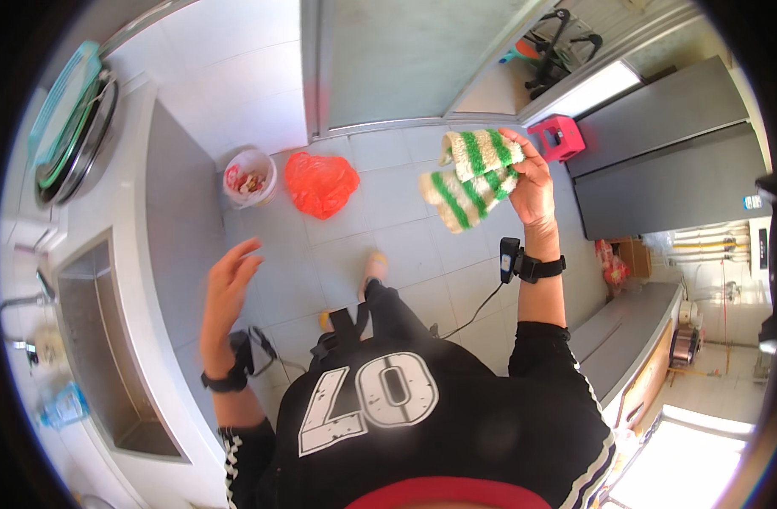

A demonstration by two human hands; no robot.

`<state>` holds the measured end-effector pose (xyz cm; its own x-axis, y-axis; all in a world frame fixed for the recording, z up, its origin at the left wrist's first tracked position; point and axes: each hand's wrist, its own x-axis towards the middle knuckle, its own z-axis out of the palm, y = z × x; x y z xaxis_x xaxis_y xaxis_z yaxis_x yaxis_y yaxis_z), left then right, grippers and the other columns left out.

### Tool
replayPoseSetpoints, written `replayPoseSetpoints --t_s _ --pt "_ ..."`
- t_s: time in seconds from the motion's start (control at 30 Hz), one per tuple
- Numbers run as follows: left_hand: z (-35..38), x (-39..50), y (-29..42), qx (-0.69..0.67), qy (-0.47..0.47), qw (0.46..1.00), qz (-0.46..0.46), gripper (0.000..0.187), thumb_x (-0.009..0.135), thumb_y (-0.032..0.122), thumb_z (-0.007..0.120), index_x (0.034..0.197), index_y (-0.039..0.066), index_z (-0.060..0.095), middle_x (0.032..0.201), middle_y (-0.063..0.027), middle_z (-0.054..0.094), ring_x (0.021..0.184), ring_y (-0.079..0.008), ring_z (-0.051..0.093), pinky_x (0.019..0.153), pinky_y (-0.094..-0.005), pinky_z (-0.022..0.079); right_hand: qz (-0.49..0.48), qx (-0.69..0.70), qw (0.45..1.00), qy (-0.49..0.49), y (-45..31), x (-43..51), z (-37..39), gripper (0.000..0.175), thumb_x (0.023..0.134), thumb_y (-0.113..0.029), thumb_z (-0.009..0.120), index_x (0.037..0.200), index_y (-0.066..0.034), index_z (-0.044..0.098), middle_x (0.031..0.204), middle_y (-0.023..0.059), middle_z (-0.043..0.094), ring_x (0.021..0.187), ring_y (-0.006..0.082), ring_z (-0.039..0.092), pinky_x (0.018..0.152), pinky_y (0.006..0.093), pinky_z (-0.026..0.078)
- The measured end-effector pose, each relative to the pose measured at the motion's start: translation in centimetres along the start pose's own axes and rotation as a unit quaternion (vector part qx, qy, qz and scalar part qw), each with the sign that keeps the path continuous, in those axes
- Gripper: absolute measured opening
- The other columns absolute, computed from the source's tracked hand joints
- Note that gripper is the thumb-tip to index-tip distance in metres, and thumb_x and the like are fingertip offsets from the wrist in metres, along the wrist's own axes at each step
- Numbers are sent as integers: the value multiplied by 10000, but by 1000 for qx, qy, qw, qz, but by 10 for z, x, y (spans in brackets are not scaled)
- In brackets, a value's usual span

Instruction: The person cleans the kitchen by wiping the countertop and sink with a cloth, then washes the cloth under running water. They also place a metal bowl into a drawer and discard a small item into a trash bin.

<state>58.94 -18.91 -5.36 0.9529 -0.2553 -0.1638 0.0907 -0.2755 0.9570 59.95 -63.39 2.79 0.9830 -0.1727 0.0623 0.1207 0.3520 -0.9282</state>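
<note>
A green-and-cream striped cloth [474,178] hangs in folds from my right hand [533,184], pinched between the thumb and fingers, above the tiled floor. My left hand [230,289] is raised beside the sink counter with its fingers apart and nothing in it; it looks slightly blurred. Both wrists wear black straps with small devices. On the floor ahead lie a red plastic bag [321,184] and, left of it, a white bin [267,191] with waste inside.
At left, a counter [140,254] holds a steel sink [99,331] and stacked basins [77,127]. A sliding glass door [401,57] stands ahead. To the right are a pink stool [569,139], a grey refrigerator [668,153] and another counter [642,331].
</note>
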Motion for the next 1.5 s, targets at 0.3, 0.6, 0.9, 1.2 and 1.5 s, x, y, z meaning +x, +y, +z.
replayPoseSetpoints --t_s 0.3,0.6,0.9,1.2,1.5 --pt "65 -73 87 -35 80 983 164 821 725 75 684 1404 81 223 1450 -155 216 1239 -251 365 968 -358 368 71 -101 946 -301 15 -36 118 389 751 5 439 1129 11 529 1078 79 568 1004 166 539 890 295 424" --pt "155 -208 212 -22 220 970 97 821 741 119 659 1407 52 184 1310 -173 416 1190 -259 433 969 -346 364 217 -144 733 -629 -70 -120 185 412 733 56 510 1140 1 527 1007 69 586 901 126 560 776 243 457" --pt "117 -344 176 -58 421 905 36 428 735 -36 452 1154 2 532 1025 -147 601 961 -213 575 862 -309 445 122 -349 439 -819 -38 -195 284 364 748 -79 607 1101 -31 533 927 40 581 804 106 508 735 261 426" --pt "45 -425 177 -84 432 897 43 710 765 129 697 1369 105 326 1137 -80 547 976 -170 518 832 -307 452 11 -347 448 -824 -60 -151 417 324 723 -3 537 1044 -4 585 961 48 596 859 121 554 762 235 451" --pt "5 -487 250 -62 603 790 -89 430 851 109 585 1259 34 470 1142 -76 539 891 -121 538 760 -236 433 -91 -392 589 -701 -145 13 515 448 700 94 433 1093 -37 603 989 25 601 912 121 549 829 232 420"
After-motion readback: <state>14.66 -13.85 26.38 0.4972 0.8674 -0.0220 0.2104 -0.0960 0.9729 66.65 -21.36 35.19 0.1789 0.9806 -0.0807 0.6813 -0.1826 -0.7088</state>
